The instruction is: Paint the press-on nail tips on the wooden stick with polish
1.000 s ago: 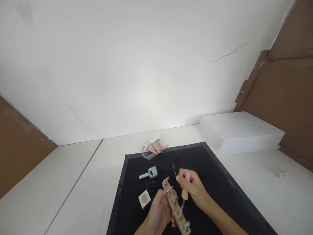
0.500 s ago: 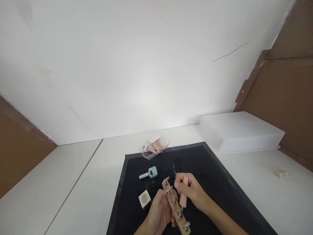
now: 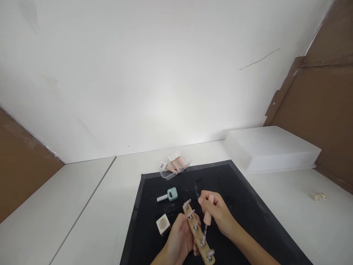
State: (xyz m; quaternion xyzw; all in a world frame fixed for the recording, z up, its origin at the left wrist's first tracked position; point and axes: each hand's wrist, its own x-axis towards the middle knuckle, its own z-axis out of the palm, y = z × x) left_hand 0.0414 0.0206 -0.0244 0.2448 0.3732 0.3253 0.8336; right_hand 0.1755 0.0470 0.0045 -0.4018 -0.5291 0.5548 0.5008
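Note:
My left hand (image 3: 180, 235) is wrapped round a wooden strip (image 3: 202, 247) that runs diagonally toward me. Several small nail tips stand along it on round metal mounts, one being the nail tip (image 3: 187, 202) at the far end. Between the fingers of my right hand (image 3: 216, 209) is a nail polish brush (image 3: 208, 217) with a pink handle. Its bristle end points down at a nail tip (image 3: 203, 241) near the strip's close end; whether they touch I cannot tell. A white square bottle (image 3: 163, 223) stands just left of my left hand.
A teal polish bottle (image 3: 172, 194) with a pale cap lies on the black mat (image 3: 220, 176). Behind it, a clear tray (image 3: 167, 177) holds several pink-capped bottles. At the right are a translucent bin (image 3: 275, 147) and small cream-coloured pieces (image 3: 319, 197).
My right hand has risen slightly up and to the right with the brush, so more of the brush's stem shows above the nail tip. My left hand and the strip have stayed put.

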